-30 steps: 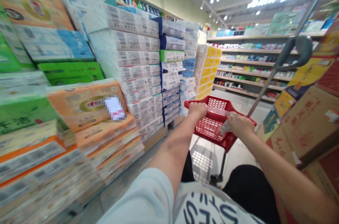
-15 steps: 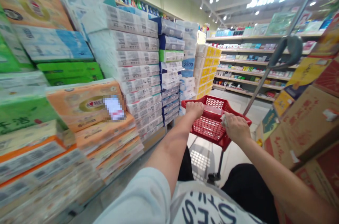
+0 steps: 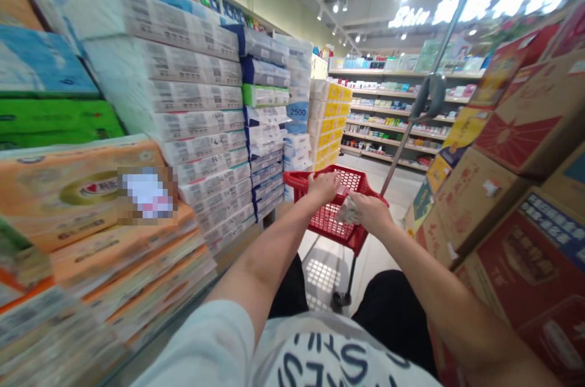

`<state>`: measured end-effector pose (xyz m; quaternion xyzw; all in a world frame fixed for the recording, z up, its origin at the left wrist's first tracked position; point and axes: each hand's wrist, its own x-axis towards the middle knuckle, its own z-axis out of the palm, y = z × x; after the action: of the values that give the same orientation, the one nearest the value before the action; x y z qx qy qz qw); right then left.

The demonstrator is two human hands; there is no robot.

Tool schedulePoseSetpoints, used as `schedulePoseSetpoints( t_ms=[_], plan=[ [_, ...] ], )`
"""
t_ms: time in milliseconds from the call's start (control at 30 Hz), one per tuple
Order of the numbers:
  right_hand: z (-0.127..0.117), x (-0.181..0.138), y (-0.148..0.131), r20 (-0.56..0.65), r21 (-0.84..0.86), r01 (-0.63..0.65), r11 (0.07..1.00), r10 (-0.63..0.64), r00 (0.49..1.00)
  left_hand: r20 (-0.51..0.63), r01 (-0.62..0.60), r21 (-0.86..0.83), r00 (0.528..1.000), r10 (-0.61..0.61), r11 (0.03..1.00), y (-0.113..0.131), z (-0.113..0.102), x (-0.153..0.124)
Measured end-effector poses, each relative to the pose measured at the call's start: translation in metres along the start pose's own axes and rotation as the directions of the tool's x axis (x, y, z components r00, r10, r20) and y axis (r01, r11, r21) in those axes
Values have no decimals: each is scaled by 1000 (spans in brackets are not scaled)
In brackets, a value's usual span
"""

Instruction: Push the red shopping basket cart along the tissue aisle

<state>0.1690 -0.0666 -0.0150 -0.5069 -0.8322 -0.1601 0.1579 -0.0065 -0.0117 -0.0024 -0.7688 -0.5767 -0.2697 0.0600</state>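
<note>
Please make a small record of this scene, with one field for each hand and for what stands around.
Place: shop aisle, pale floor
Left hand: on the handle of the red cart; how firmly it grips is unclear
Right hand: at the handle, with a pale crumpled item; its material is unclear
Left side: stacked wrapped packs
Right side: stacked cartons
Ahead: shelves of small goods
Pole: metal pole with a grey loop, slanting up beside the cart
</note>
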Motion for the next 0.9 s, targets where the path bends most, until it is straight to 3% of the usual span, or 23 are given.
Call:
schedulePoseSetpoints(
  t_ms=[67, 167, 233, 300, 367, 400, 467, 533, 700, 800, 900],
  plan=[
    [-2, 1, 5, 5, 97, -63, 993, 63, 998, 56, -45, 35, 998, 43, 998, 14, 4, -1],
    [-4, 3, 21, -10, 275, -184, 943, 195, 981, 51, -80, 113, 996, 74, 990, 23, 7, -5],
    [-8, 5, 34, -91, 358, -253, 899, 304, 948, 60, -79, 129, 996, 72, 988, 24, 7, -6],
    [-11, 5, 44, -260, 359, -261, 896, 365, 894, 64, -68, 131, 996, 60, 989, 24, 6, -7],
    [-10, 3, 46, -414, 263, -187, 946, 286, 864, 48, -61, 129, 997, 55, 990, 24, 6, -7],
    [-7, 1, 43, -438, 188, -127, 974, 199, 877, 40, -59, 128, 998, 54, 990, 24, 6, -7],
    [3, -8, 31, -380, 45, 3, 999, 14, 925, 29, -56, 129, 998, 53, 990, 25, 6, -8],
    [15, -19, 15, -303, -37, 58, 998, -66, 951, 19, -57, 128, 998, 55, 990, 25, 6, -10],
    [19, -26, 2, -241, -30, -20, 999, 12, 971, -6, -62, 139, 998, 64, 988, 25, 7, -12],
    [2, -8, 15, -39, 68, -117, 991, 120, 992, 3, -41, 149, 999, 41, 988, 27, 7, -13],
    [-10, 13, 28, 214, 97, -236, 967, 211, 954, 4, -39, 152, 999, 39, 988, 28, 8, -14]
  ],
)
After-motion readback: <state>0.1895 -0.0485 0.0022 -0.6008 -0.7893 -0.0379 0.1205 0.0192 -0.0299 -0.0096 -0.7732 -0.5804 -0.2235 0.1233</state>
